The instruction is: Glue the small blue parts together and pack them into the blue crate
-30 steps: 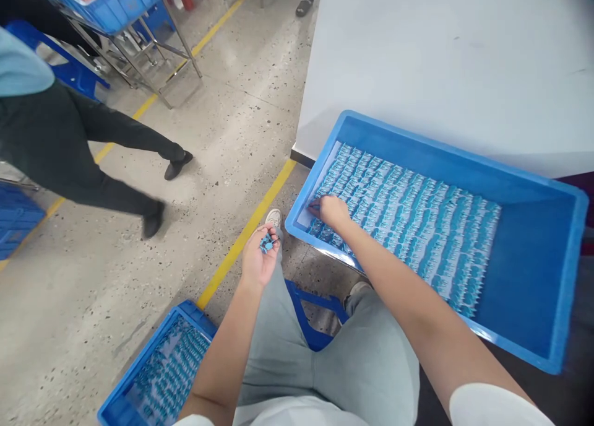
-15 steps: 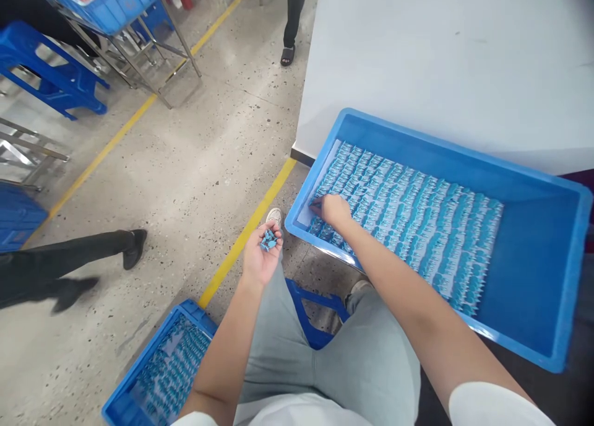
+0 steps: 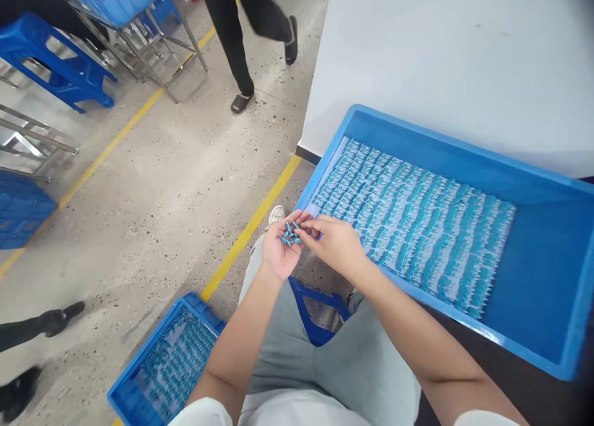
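Observation:
My left hand (image 3: 282,250) is cupped palm up, holding several small blue parts (image 3: 291,234) with thin stems. My right hand (image 3: 338,243) reaches over from the right, its thumb and forefinger pinched on one of those parts at the edge of the left palm. Beside both hands, on the right, stands a large blue bin (image 3: 538,277). A white sheet inside it carries many of the same blue parts (image 3: 417,218), set in close, wavy rows. My hands are just off the bin's near left corner, which they partly cover.
A second blue bin (image 3: 121,394) with rows of similar parts is low at my left. A white panel (image 3: 440,54) stands behind the large bin. Blue stools (image 3: 60,67) and metal stands (image 3: 179,73) are at upper left. One person's legs (image 3: 236,42) are in the aisle; another's feet show at left.
My right hand has left the rows in the large bin and come to my left palm. The left hand has shifted slightly right. People in the aisle have walked on.

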The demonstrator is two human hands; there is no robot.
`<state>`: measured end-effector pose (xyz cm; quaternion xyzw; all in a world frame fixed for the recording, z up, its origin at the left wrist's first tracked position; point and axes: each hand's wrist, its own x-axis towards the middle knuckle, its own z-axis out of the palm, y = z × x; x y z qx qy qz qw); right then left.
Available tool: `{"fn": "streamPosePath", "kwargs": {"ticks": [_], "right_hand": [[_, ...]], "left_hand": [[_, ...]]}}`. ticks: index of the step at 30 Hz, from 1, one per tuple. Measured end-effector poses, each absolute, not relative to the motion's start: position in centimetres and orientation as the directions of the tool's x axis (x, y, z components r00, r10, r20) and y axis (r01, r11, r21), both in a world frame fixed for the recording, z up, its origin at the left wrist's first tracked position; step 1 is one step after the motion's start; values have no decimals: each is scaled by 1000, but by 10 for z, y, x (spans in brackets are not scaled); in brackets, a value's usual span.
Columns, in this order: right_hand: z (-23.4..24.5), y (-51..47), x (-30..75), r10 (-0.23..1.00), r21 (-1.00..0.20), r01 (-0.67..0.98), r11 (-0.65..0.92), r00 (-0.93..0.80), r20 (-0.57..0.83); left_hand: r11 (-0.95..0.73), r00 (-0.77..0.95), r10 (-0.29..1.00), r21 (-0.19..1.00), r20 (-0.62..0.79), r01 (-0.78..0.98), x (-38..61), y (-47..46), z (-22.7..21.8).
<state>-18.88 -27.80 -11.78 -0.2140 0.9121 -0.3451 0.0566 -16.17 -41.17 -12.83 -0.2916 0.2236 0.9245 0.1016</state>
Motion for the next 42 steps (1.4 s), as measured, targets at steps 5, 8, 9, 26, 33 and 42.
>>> {"fn": "streamPosePath", "kwargs": {"ticks": [5, 8, 9, 26, 33, 42], "right_hand": [[-117, -282, -197, -399, -750, -158, 642, -905, -150], [-119, -283, -197, -351, -823, -113, 556, -930, -110], [-120, -283, -195, -331, -838, -142, 527, -942, -49], [-131, -255, -184, -509, -741, -502, 447, -823, 250], [-119, -257, -197, -464, -847, -312, 429, -881, 90], [-127, -240, -241, -453, -850, -160, 501, -886, -101]], "left_hand": [[-885, -809, 39, 356, -587, -301, -161, -404, -128], [-905, -780, 3, 330, -625, -268, -160, -401, -130], [-912, -763, 2, 311, -646, -266, -160, -400, -131], [-835, -785, -67, 466, -616, -294, -138, -399, -147], [-746, -813, -187, 618, -552, -248, -144, -394, -142], [-780, -807, -195, 587, -558, -217, -149, -405, -145]]}}
